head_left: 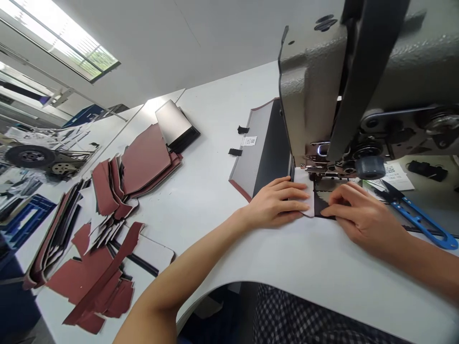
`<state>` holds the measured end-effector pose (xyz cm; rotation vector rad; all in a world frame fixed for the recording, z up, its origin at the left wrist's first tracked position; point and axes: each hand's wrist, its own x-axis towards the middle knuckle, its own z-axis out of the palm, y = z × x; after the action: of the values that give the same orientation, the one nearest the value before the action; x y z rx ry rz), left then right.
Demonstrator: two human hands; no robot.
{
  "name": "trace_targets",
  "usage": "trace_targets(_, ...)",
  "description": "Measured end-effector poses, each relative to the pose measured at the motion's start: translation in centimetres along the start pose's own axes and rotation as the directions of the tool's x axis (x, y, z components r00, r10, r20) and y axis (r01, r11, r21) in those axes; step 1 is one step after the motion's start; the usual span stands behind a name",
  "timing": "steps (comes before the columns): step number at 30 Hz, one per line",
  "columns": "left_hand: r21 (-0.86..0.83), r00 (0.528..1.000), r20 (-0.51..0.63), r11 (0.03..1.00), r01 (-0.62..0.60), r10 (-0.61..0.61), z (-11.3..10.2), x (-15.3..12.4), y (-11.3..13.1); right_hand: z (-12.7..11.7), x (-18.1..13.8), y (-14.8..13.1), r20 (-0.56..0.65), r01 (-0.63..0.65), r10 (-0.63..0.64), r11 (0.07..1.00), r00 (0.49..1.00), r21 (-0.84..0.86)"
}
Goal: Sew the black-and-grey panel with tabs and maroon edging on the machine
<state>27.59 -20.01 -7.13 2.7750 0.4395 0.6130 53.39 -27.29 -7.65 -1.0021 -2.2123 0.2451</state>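
My left hand point(278, 203) lies flat, fingers stretched out, pressing a small pale piece point(309, 200) onto the white table just in front of the sewing machine's foot point(324, 168). My right hand point(358, 215) rests beside it, fingertips curled down onto a dark piece point(322, 197) that reaches under the foot. The two pieces meet between my hands. The grey sewing machine point(358, 71) head looms above them.
Blue thread snips point(419, 217) lie right of the machine beside paper labels point(396, 176). A grey-and-dark panel point(258, 148) lies left of the machine. Piles of maroon cut pieces point(118, 191) and a grey stack point(175, 125) cover the table's left side. The table edge point(229, 282) curves toward my lap.
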Motion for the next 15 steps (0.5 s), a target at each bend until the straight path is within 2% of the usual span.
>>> trace_targets(6, -0.138, 0.984, -0.167, 0.986, -0.088, 0.065, 0.46, -0.26, -0.17, 0.16, 0.32, 0.08, -0.015, -0.045, 0.045, 0.999, 0.999, 0.002)
trace_targets(12, -0.131, 0.975, -0.189, 0.981, -0.145, 0.119, 0.92, -0.39, -0.26, 0.21, 0.3, 0.15, -0.001, -0.056, 0.056, 0.998, 0.998, 0.03)
trace_targets(15, -0.141, 0.973, -0.19, 0.977, -0.158, 0.13, 1.0, -0.41, -0.24, 0.09, 0.34, 0.11, 0.039, -0.012, 0.009, 0.997, 0.999, 0.073)
